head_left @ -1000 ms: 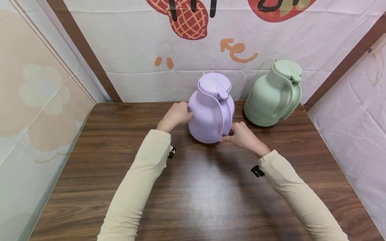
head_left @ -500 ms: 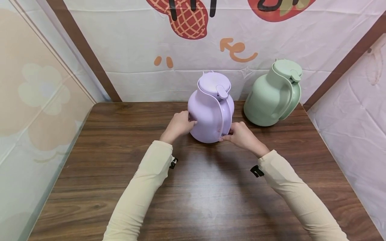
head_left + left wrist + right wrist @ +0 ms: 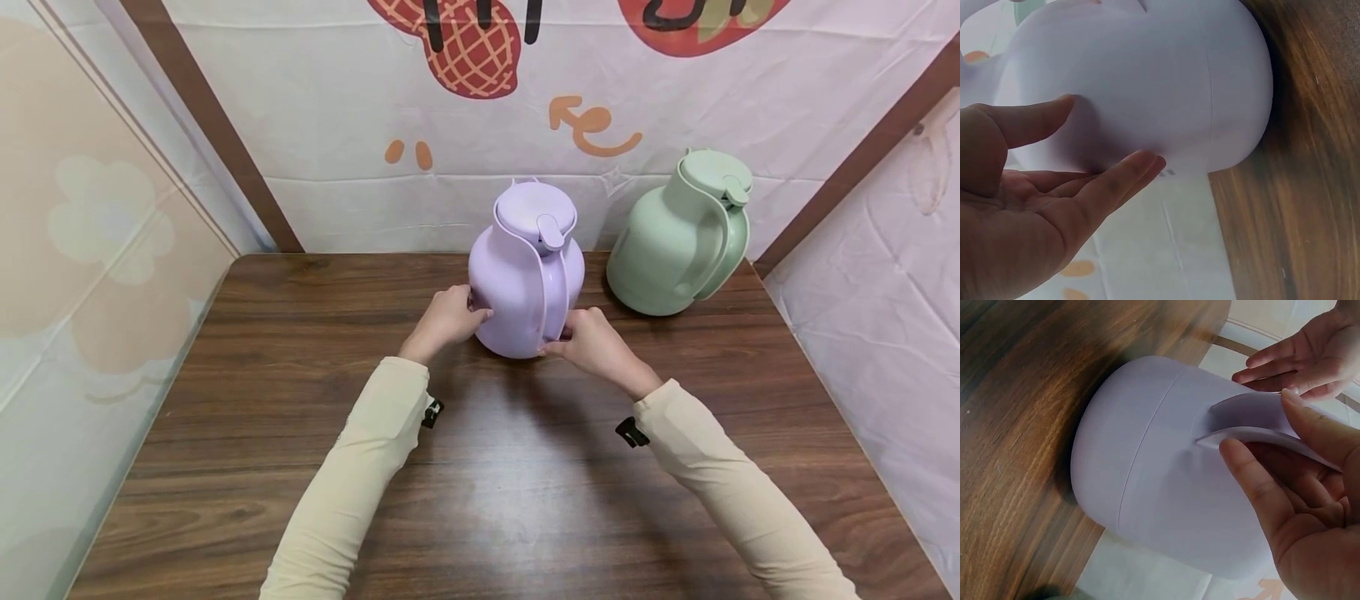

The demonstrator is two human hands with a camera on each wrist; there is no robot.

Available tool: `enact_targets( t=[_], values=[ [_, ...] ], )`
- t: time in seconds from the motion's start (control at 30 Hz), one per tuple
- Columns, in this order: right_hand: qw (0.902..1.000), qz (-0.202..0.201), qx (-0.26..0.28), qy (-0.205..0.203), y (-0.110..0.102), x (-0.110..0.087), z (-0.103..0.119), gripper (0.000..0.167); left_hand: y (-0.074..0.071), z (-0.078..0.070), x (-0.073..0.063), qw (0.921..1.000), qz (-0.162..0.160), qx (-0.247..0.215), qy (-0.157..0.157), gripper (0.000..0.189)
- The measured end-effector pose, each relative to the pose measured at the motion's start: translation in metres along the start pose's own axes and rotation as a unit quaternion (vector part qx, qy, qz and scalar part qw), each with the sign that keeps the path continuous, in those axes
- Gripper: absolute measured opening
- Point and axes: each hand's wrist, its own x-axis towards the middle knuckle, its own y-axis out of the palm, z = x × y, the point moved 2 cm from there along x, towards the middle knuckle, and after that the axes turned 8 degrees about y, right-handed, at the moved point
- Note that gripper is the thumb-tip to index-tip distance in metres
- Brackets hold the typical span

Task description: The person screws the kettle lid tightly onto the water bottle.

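A lilac vacuum jug (image 3: 506,275) with a round lid and thumb lever stands upright on the wooden table near its back edge. Its handle faces forward and slightly right. My left hand (image 3: 446,318) touches the jug's left side; in the left wrist view the fingers (image 3: 1113,181) are fairly straight, thumb apart, lying along the curved body. Low on the handle (image 3: 1254,434), my right hand (image 3: 596,346) pinches with thumb and finger, seen in the right wrist view. The fingertips behind the jug are partly hidden.
A green jug (image 3: 652,250) of the same shape stands to the right, near the back right corner. Behind the table (image 3: 300,417) hangs a printed white cloth (image 3: 322,125), with more cloth on both sides.
The lilac jug has turned slightly, its handle swinging left, and my right hand has moved a little left with it. My left hand has slid down the jug's side, toward me.
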Motion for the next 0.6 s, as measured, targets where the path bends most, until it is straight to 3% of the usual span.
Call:
enact_targets(
  t=[0.6],
  values=[
    [0.9990,0.004,-0.007,0.044,-0.001,0.000,0.013,0.023,0.005,0.006,-0.003,0.9998,0.007,-0.013,-0.012,0.024]
  ],
)
